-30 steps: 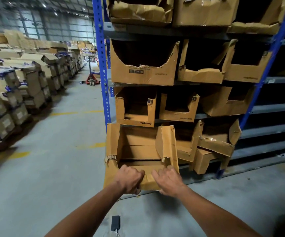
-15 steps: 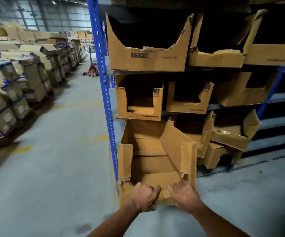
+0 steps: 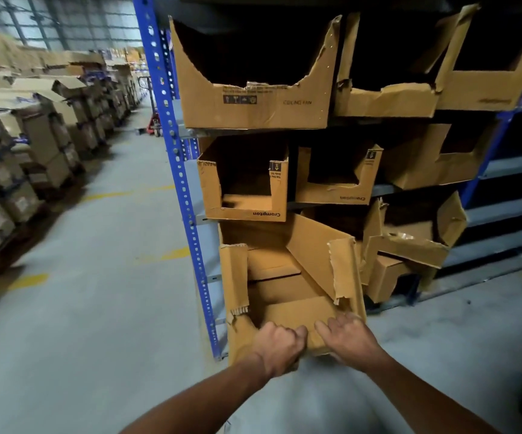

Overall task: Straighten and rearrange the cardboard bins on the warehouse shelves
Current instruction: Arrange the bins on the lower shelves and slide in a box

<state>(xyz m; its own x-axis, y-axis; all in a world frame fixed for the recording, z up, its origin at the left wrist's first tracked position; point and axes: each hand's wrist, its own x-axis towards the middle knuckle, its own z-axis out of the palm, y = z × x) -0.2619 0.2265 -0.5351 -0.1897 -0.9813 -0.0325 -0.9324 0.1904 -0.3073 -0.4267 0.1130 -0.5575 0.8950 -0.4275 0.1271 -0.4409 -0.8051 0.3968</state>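
Observation:
A torn open-front cardboard bin [image 3: 303, 277] sits on the lowest shelf, beside the blue upright [image 3: 172, 145]. My left hand [image 3: 276, 347] and my right hand [image 3: 348, 338] both grip its low front lip. Its right wall is ragged and leans inward. Above it a Crompton bin [image 3: 244, 195] and a second one [image 3: 337, 183] stand on the middle shelf. A wide ceiling-fan bin [image 3: 253, 101] rests on the shelf above. Crumpled bins [image 3: 409, 249] lie askew to the right of the held bin.
Grey shelf boards [image 3: 510, 214] run off to the right. Stacks of taped cartons [image 3: 34, 145] line the left side of the aisle. A red pallet jack [image 3: 153, 123] stands far down the grey floor. Yellow floor lines [image 3: 28, 280] cross the aisle.
The held bin has moved from left of the upright to right of it, in under the Crompton bin. Both hands stay on its front lip. The view has moved closer to the rack.

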